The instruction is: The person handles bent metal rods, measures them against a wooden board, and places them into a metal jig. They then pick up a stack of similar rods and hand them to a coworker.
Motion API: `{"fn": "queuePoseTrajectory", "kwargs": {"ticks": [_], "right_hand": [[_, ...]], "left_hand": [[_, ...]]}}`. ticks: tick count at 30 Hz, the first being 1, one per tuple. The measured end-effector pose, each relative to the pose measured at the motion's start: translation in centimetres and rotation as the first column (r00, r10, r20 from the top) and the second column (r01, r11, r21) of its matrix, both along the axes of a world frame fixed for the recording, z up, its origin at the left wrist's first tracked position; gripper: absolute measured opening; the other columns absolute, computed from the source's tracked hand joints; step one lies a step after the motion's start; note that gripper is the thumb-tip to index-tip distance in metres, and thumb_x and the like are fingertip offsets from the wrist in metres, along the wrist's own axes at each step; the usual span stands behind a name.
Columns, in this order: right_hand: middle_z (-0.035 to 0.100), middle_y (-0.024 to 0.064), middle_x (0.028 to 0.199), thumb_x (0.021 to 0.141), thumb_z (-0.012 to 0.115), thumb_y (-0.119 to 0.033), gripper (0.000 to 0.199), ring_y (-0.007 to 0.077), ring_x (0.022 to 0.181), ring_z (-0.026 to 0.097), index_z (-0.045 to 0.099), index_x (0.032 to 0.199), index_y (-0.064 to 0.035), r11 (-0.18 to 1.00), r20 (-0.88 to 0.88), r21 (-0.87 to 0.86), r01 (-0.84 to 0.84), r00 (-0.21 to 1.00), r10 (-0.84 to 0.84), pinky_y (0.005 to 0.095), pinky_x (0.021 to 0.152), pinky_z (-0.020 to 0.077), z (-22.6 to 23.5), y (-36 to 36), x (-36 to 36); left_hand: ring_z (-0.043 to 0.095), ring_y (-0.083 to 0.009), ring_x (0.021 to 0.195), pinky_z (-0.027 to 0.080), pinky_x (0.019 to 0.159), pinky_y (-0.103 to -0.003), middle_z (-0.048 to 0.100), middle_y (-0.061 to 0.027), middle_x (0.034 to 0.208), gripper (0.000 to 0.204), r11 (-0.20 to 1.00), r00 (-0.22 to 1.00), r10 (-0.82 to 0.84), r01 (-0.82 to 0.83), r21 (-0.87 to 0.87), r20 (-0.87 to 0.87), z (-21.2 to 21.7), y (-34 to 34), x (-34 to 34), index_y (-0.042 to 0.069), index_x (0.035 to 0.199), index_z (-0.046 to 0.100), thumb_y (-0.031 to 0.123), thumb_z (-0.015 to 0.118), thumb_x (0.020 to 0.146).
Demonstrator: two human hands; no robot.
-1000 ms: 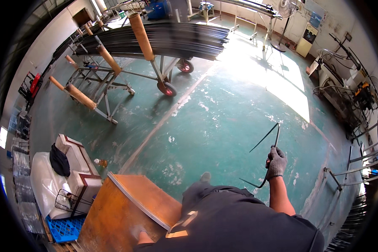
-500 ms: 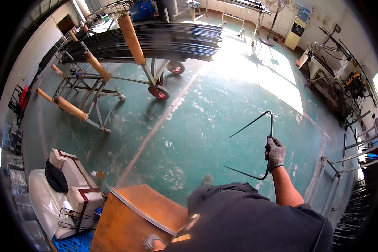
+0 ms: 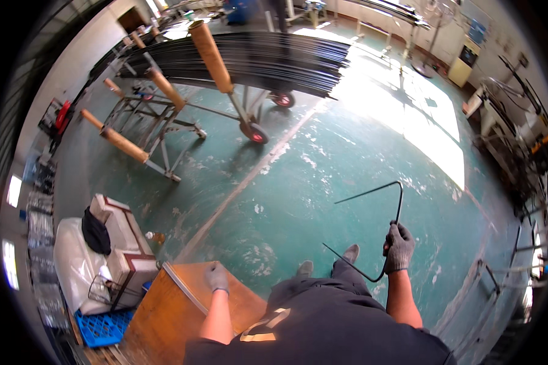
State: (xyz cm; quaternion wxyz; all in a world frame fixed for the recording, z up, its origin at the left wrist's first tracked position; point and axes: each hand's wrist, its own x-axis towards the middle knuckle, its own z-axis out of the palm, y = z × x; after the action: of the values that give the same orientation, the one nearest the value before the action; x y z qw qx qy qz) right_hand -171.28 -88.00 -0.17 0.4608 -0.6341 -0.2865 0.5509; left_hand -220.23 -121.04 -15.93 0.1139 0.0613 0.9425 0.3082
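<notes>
A thin black rod [image 3: 400, 204], bent into a U shape with two long arms pointing left, is held out over the floor. My right hand [image 3: 399, 248], in a grey glove, wraps round its middle stretch, closed on it. My left hand [image 3: 217, 277], also in a grey glove, is over the brown wooden board or tabletop [image 3: 158, 316] at my left, fingers curled and nothing visible in them. Whether it touches the wood I cannot tell. A pale metal strip [image 3: 186, 289] runs across the wood.
A wheeled rack [image 3: 243, 115] with tube-wrapped posts carries a bundle of long black rods [image 3: 274, 61]. White padded blocks [image 3: 119, 228] and a blue plastic pallet [image 3: 103, 328] stand at left. Machinery [image 3: 499, 134] lines the right side, with a metal frame [image 3: 499, 274] nearer. Sunlight falls on the green floor [image 3: 298, 201].
My left hand has moved up and forward over the wood, its forearm now in view. The bent rod stays in my right hand, slightly tilted. The view has shifted, and both my feet now show.
</notes>
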Motion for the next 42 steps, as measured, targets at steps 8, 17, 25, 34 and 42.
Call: {"fn": "queuePoseTrajectory", "kwargs": {"ticks": [8,17,25,34,42], "right_hand": [[0.063,-0.0017,0.076,0.103,0.070,-0.014,0.027,0.0055,0.052,0.052,0.073,0.125,0.0013,0.968,0.075,0.051,-0.245,0.968,0.241,0.0241,0.047,0.0408,-1.4,5.1,4.6],[0.081,0.0134,0.107,0.101,0.074,-0.011,0.029,0.0161,0.096,0.074,0.075,0.125,0.0046,0.765,0.254,0.108,-0.635,0.762,0.596,0.0319,0.088,0.0583,-1.6,9.6,7.0],[0.081,0.0189,0.108,0.096,0.079,-0.018,0.034,0.0257,0.097,0.079,0.075,0.125,-0.0018,0.460,0.451,0.044,-0.887,0.429,0.783,0.0377,0.087,0.0591,0.6,12.5,5.5],[0.081,0.0170,0.096,0.094,0.081,-0.024,0.025,0.0287,0.086,0.078,0.079,0.107,-0.0025,0.590,0.500,-0.157,-0.792,0.451,0.739,0.0401,0.080,0.0587,0.1,16.6,6.7],[0.080,0.0174,0.093,0.092,0.085,-0.023,0.025,0.0269,0.081,0.077,0.080,0.104,-0.0025,0.732,0.541,-0.068,-0.678,0.591,0.598,0.0381,0.076,0.0582,-0.2,19.0,4.4]], "left_hand": [[0.067,-0.0142,0.081,0.058,0.071,-0.029,0.071,-0.0040,0.096,0.026,0.938,0.650,-0.314,0.101,0.331,0.692,2.7,20.2,21.6,0.001,0.120,0.072,0.020,0.072,0.102],[0.070,-0.0153,0.098,0.059,0.093,-0.034,0.073,-0.0050,0.111,0.034,0.743,0.158,-0.669,0.155,0.651,0.726,10.4,35.5,33.6,0.004,0.126,0.069,0.035,0.066,0.111],[0.072,-0.0225,0.103,0.059,0.096,-0.039,0.076,-0.0099,0.110,0.029,0.673,0.091,-0.726,-0.115,0.731,0.682,11.2,42.5,35.1,0.002,0.116,0.073,0.029,0.061,0.113],[0.071,-0.0281,0.099,0.056,0.098,-0.045,0.074,-0.0131,0.100,0.029,0.647,0.050,-0.741,-0.215,0.731,0.670,9.6,47.4,30.9,0.002,0.105,0.070,0.027,0.058,0.113],[0.068,-0.0297,0.100,0.056,0.098,-0.047,0.070,-0.0151,0.103,0.035,0.637,-0.039,-0.767,-0.155,0.755,0.640,9.8,52.6,25.4,0.000,0.104,0.069,0.030,0.055,0.114]]}}
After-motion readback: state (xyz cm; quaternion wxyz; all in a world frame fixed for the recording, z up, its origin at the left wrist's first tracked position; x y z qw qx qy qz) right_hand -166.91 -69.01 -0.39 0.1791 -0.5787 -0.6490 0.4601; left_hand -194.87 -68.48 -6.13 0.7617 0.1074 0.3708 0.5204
